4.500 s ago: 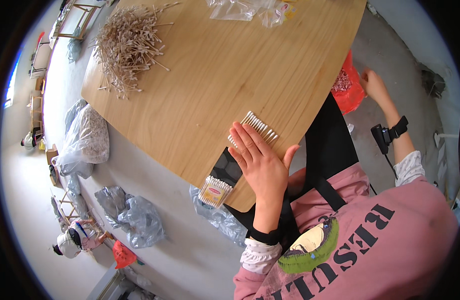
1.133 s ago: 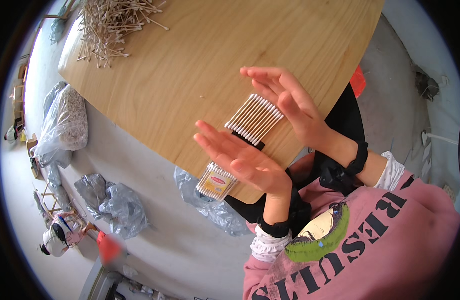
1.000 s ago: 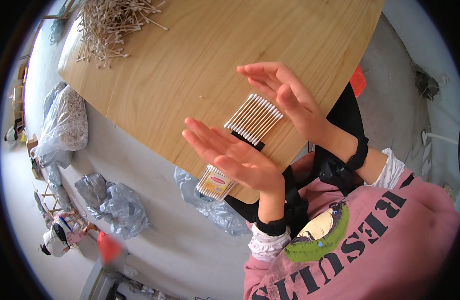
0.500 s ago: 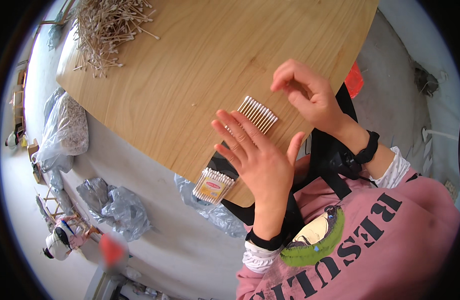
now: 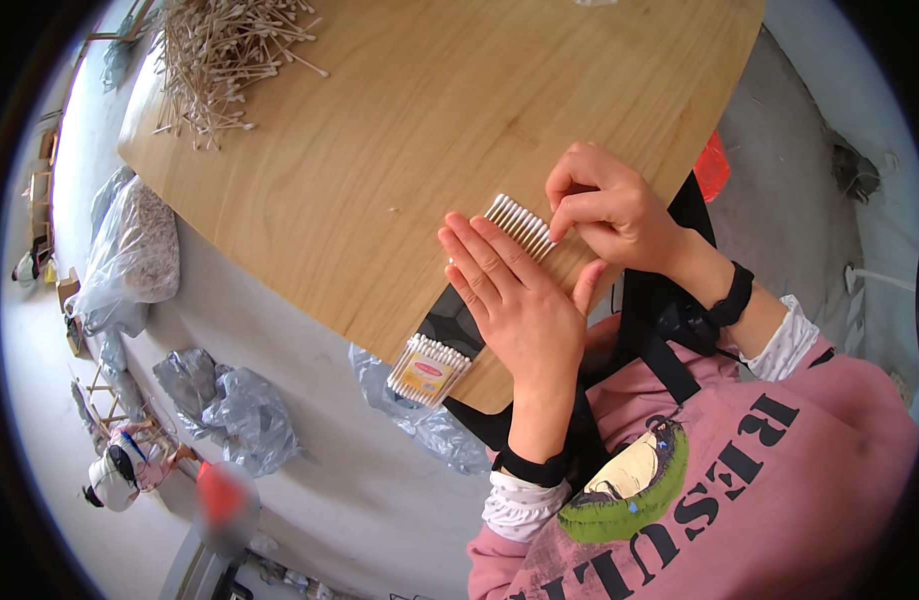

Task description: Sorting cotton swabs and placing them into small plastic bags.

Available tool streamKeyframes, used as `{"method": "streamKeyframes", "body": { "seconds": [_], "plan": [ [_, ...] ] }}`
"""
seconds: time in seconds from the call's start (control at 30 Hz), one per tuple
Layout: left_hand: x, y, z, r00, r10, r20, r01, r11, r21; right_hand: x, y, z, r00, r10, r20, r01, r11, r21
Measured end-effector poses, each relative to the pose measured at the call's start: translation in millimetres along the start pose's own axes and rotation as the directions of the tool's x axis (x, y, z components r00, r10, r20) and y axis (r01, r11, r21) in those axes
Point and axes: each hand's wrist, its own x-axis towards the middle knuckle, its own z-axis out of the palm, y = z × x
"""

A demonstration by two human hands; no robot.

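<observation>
A tidy row of cotton swabs [image 5: 519, 226], white-tipped on pale wooden sticks, lies side by side on the wooden table. My left hand [image 5: 519, 300] is laid flat over the row's near ends, fingers stretched out and thumb apart, so those ends are hidden. At the row's right end is my right hand [image 5: 609, 205], its fingers curled in. One of its fingertips meets the white tip of the last swab, and nothing shows held in it. A filled pack of cotton swabs [image 5: 427, 370] with a yellow and white label sits at the table's near edge, left of my left wrist.
A loose heap of cotton swabs [image 5: 229, 60] covers the table's far left corner. Beside the pack lies a dark patterned piece [image 5: 449, 325]. Plastic bags [image 5: 249, 420] rest on the floor, and another person [image 5: 129, 465] is at the lower left.
My right hand has come down and left, from above the table to the right end of the swab row. My left hand's fingers have drawn closer together over the row.
</observation>
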Motion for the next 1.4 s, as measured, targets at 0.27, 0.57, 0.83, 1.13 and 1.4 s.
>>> {"method": "streamKeyframes", "body": {
  "seconds": [0.27, 0.57, 0.83, 1.13, 1.4],
  "plan": [
    [1.1, -1.0, 0.7, 1.000, -0.005, 0.000, 0.005, 1.000, 0.004, 1.4, 0.5, -1.2, 0.998, -0.033, 0.053, 0.036, 0.998, -0.056],
    [1.1, -0.1, 0.6, 1.000, -0.008, -0.003, 0.008, 1.000, 0.001, 1.3, 0.6, 0.9, 0.999, 0.046, -0.020, -0.046, 0.999, 0.003],
    [1.7, 0.2, 0.5, 1.000, -0.011, 0.000, 0.011, 1.000, -0.006, 2.3, -2.0, 0.0, 0.997, 0.067, -0.027, -0.068, 0.997, -0.022],
    [0.8, -1.6, 0.8, 1.000, -0.008, -0.015, 0.008, 1.000, -0.001, 5.8, -1.7, 2.2, 1.000, -0.001, 0.024, 0.004, 0.995, -0.098],
    [0.6, -0.7, 0.7, 1.000, -0.011, -0.021, 0.011, 1.000, -0.018, 6.0, -3.5, 4.2, 0.999, 0.033, -0.021, -0.035, 0.995, -0.096]
  ]
}}
